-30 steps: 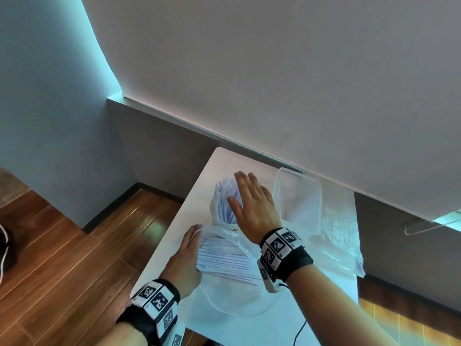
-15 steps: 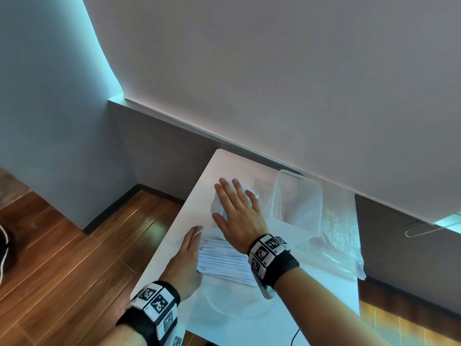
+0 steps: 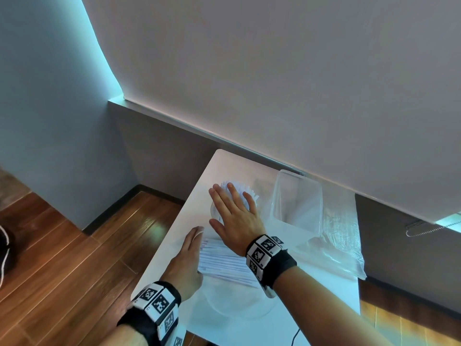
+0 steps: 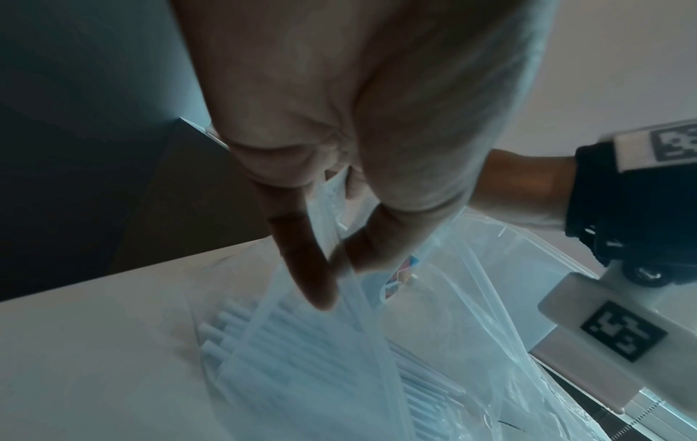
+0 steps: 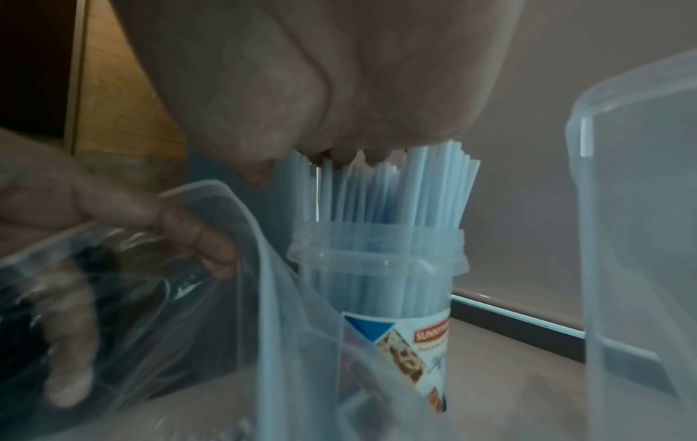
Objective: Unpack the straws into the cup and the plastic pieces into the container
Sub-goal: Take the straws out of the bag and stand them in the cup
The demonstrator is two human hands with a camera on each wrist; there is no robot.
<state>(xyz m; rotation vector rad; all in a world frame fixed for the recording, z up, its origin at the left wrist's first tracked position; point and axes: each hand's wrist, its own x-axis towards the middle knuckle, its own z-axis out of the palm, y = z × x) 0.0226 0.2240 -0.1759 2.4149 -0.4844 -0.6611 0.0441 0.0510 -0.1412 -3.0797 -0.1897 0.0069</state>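
Reading the label on the cup: orange banner with "SUNNY…", the rest cut off; below it a food picture and small script too blurred to read. Black-and-white square code tags sit on both wristbands.

Clear cup stands upright on the white table, packed with pale blue-white straws whose tops rise above its rim. Clear, empty-looking container stands just beside the cup at 3 o'clock. Crumpled clear plastic sheet lies at 3 to 4 o'clock of the container.

Right hand lies flat on the straw tops, fingers straight and spread, palm down, hiding most of the cup from the head view.

At 6 o'clock of the cup, a clear bag holds a flat bundle of loose straws. Left hand pinches the bag's edge between thumb and forefinger, at the bundle's 9 o'clock end. Bag film partly screens the cup in the right wrist view.
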